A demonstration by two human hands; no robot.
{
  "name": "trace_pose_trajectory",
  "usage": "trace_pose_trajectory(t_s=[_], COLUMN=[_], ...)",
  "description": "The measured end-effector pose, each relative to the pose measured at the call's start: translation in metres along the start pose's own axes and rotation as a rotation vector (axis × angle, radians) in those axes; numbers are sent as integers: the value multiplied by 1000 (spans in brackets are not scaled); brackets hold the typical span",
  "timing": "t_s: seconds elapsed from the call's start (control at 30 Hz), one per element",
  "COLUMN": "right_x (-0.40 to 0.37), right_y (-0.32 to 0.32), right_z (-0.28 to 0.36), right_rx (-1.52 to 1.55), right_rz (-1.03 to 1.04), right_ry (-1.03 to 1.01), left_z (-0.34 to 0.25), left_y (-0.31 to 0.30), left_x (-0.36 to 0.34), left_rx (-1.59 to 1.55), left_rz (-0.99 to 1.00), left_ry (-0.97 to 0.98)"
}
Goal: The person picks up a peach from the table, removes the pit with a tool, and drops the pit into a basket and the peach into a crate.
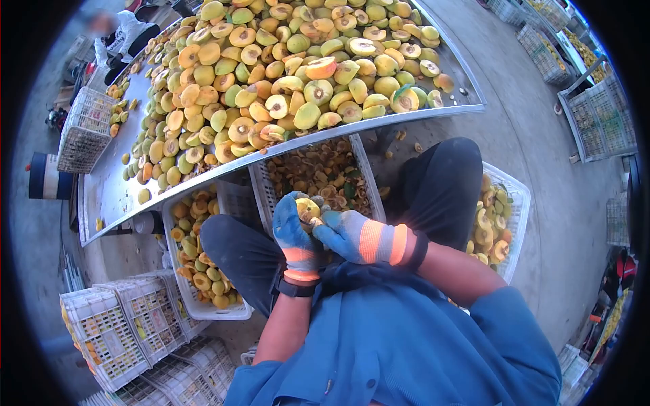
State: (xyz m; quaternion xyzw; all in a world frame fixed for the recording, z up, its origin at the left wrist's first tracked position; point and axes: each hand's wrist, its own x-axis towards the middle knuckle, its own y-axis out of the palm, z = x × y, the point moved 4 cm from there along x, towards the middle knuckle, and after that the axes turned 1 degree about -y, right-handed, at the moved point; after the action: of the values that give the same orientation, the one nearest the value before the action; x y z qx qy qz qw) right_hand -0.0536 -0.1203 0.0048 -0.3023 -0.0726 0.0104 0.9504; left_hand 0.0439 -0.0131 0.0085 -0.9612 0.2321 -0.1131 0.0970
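In the head view, my left hand (287, 222), in a blue, grey and orange work glove, is closed around a yellow peach half (308, 208) above my lap. My right hand (343, 234), gloved alike, meets it from the right with its fingers curled against the fruit. Whatever the right fingers hold, if anything, is hidden. Just beyond both hands, between my knees, stands a crate (371, 181) of browned peach scraps. Above it is the metal table (433, 111), heaped with halved peaches (284, 81), many with reddish pit hollows showing.
White crates of peach pieces flank my legs, one left (203, 312) and one right (520, 203). Stacked crates (112, 331) stand lower left. Another crate (87, 128) is by the table's far left. A person (125, 37) sits at upper left. More crates (599, 118) line the right.
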Motion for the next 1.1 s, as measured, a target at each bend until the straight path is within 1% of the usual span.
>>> trace_pose_trajectory(t_s=[0.03, 0.1, 0.13, 0.2, 0.23, 0.27, 0.3, 0.33, 0.37, 0.43, 0.47, 0.5, 0.57, 0.63, 0.67, 0.73, 0.77, 0.83, 0.93, 1.03, 1.07, 1.1], right_x=[0, -1, 1, 3, 4, 4, 2, 5, 7, 2, 1, 0, -1, -7, -9, -13, -14, -13, -18, -23, -22, -23], right_y=[-2, -5, -5, -6, -8, -6, 0, -1, -2, 5, 7, 9, 0, -8, -5, 1, 3, 2, 3, 7, 6, 8], right_z=[1, 2, 3, 5, 6, 6, -1, -2, -3, -8, -10, -15, -9, 0, -2, -6, -6, -3, -9, -11, -10, -8], right_rx=[111, 334, 528, 912, 668, 422, 408, 394, 381, 864, 876, 886, 999, 1216, 1281, 1414, 1317, 1117, 1159, 1310, 1281, 1256], right_rz=[-3, -5, 53, 170, 97, 23, 28, 33, 37, 244, 228, 212, 207, 235, 252, 287, 265, 220, 212, 238, 224, 209], right_ry=[54, 161, 308, 601, 414, 228, 226, 225, 223, 629, 588, 548, 597, 776, 808, 875, 869, 851, 834, 887, 886, 884], left_z=[1, 6, 5, 8, 11, 21, 39, 39, 29, 3, 11, 19, 21, 22, 22, 28, 30, 38, 44, 48, 49, 49], left_y=[1, 3, 2, 4, 6, 5, 6, 8, 7, 8, 9, 10, 12, 11, 11, 13, 14, 17, 21, 23, 25, 23], left_x=[2, -1, -4, -7, -8, -9, -11, -9, -6, -13, -12, -12, -10, -10, -9, -12, -14, -15, -13, -16, -17, -19], left_rx=[73, 13, -12, -299, -444, -439, -433, -431, -144, 441, 138, -167, -623, -562, -532, -591, -620, -573, -551, -614, -649, -583], left_rz=[-4, -12, -15, -46, -62, -103, -140, -175, -182, -187, -158, -189, -139, -55, -17, 5, 18, -13, -11, 5, 10, 4], left_ry=[31, -22, -52, -229, -316, -325, -335, -345, -145, 248, 47, -150, -412, -344, -307, -348, -370, -372, -350, -382, -397, -372])
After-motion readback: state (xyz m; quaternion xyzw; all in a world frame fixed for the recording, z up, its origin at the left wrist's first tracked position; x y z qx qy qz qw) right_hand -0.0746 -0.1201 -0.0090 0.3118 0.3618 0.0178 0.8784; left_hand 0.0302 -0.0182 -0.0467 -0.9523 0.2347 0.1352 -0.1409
